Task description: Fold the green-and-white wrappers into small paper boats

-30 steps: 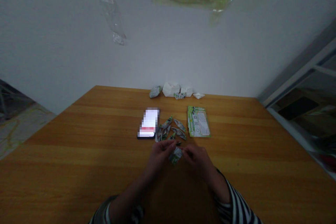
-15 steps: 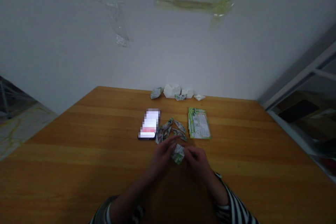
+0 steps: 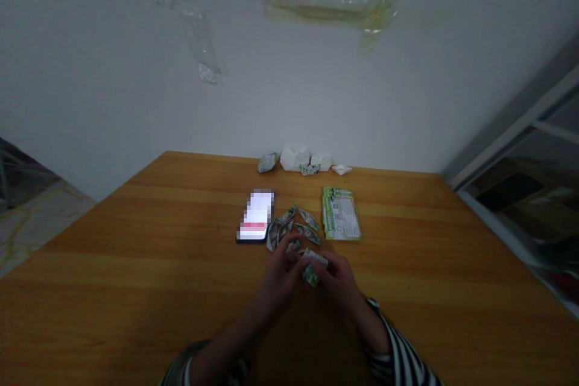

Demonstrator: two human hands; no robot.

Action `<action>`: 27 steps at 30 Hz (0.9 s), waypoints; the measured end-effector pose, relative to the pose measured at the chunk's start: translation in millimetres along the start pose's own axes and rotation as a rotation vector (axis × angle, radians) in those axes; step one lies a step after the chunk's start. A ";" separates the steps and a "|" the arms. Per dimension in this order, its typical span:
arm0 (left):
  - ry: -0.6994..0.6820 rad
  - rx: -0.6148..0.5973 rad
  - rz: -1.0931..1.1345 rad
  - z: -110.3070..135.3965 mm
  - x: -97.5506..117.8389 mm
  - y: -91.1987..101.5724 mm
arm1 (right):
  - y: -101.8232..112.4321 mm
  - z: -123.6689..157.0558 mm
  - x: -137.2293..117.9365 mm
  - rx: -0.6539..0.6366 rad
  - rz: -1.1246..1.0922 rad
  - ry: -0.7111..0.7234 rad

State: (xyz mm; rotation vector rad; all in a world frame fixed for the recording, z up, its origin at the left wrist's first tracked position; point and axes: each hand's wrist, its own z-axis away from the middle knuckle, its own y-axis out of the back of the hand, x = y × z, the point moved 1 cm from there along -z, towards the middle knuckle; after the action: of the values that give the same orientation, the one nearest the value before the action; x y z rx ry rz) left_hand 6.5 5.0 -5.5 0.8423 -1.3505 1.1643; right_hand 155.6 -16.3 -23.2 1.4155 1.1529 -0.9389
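Note:
Between my two hands is a small folded piece of printed paper [image 3: 312,270], white with green patches. My left hand [image 3: 281,271] grips its left side with thumb and fingers. On the opposite side my right hand [image 3: 340,277] pinches it, thumb on the near face. Just beyond my fingers lie several folded printed paper pieces [image 3: 309,233], pointed and narrow, in a loose ring on the wooden table [image 3: 181,289]. My fingers partly cover the nearest of these pieces.
A phone [image 3: 257,214] with a lit, blurred screen lies left of the folded pieces. To the right is a stack of green-and-white printed sheets [image 3: 341,214]. Along the wall stand white folded paper shapes [image 3: 295,158] and a grey-green folded paper shape [image 3: 268,162].
My right hand has moved in closer to my left, and its thumb now lies over the paper. The paper has turned and shifted slightly right. The other things stay put.

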 end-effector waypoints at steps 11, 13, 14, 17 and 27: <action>-0.079 -0.066 -0.172 2.4 5.4 -0.2 | -0.3 4.2 -9.4 0.093 0.690 0.395; -0.046 -0.044 -0.124 0.5 3.6 1.5 | -6.2 4.3 -15.6 0.058 0.743 0.495; -0.025 -0.027 -0.099 -1.4 2.1 3.6 | -7.5 4.5 -18.9 0.012 0.720 0.523; 0.072 -0.014 -0.004 -8.3 -2.5 13.2 | -1.6 6.2 -27.6 -0.040 0.575 0.592; 0.321 -0.120 0.328 -8.2 -6.6 14.6 | 18.3 2.2 -18.9 -0.180 0.266 0.428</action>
State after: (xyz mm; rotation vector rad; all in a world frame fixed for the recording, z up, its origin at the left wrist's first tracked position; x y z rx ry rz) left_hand -4.2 15.7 -15.2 0.3342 -1.3017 1.3875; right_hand 169.1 -21.6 -1.1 1.6160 1.2805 -0.3428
